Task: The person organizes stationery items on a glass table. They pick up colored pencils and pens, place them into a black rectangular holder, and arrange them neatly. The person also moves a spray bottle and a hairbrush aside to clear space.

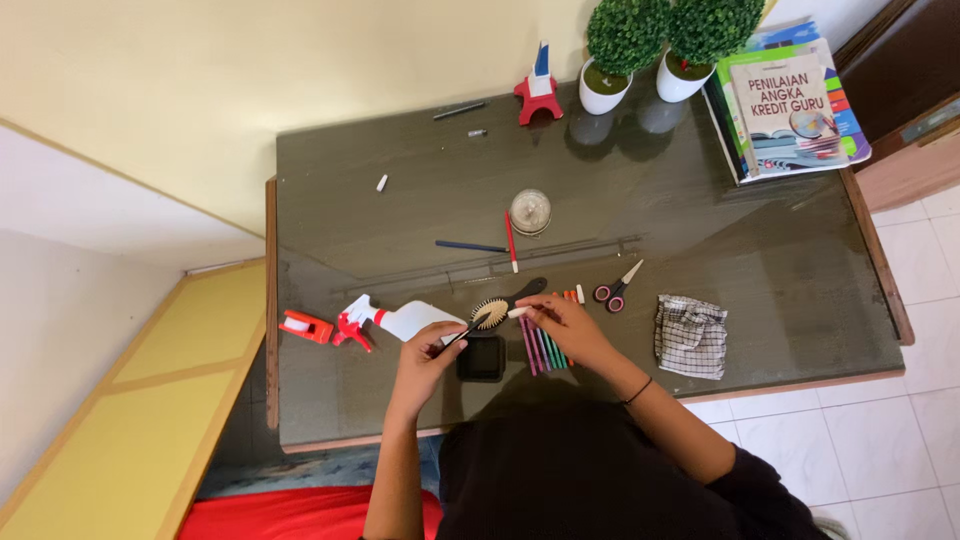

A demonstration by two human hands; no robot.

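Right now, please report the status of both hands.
Left hand grips hairbrush handle. Right hand holds small white stick at bristles. Coloured pens underneath.

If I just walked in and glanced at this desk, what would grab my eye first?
Probably the two hands at the near edge: the left hand grips the handle of an oval hairbrush, while the right hand brings a small white stick to its bristles. Next, the white spray bottle with a red trigger lying to the left, and the two round green potted plants at the far edge.
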